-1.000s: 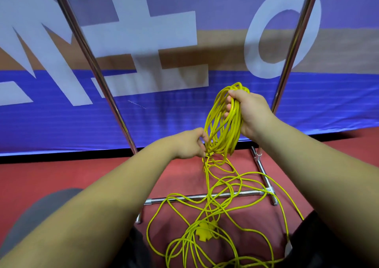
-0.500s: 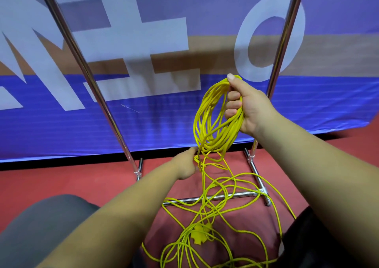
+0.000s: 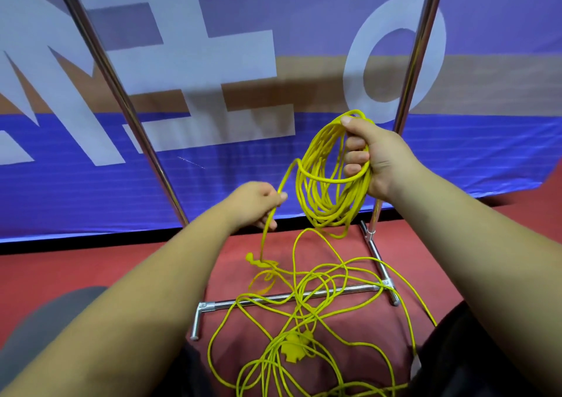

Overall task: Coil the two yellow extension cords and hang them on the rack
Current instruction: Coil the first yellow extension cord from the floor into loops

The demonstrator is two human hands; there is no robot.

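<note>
The rack stands in front of me, and its base bar lies under the loose tangle of yellow cord on the red floor. That is my biggest worry: when I draw cord up, a loop could, I judge, catch on the bar or its end feet and jerk the frame or stall the pull. The tangle crosses itself many times around a yellow socket block, so a careless tug may cinch it into a knot. I cannot tell where one cord ends and the other begins. The coil hangs from my right hand, whose fingers curl through the loops with the thumb pressed on top. The loops are uneven, and a slack grip could let some slide off. My left hand, lower and to the left, pinches a single strand that arcs up to the coil and drops below my fingers toward a blurred yellow end, perhaps a plug, near the floor.
</note>
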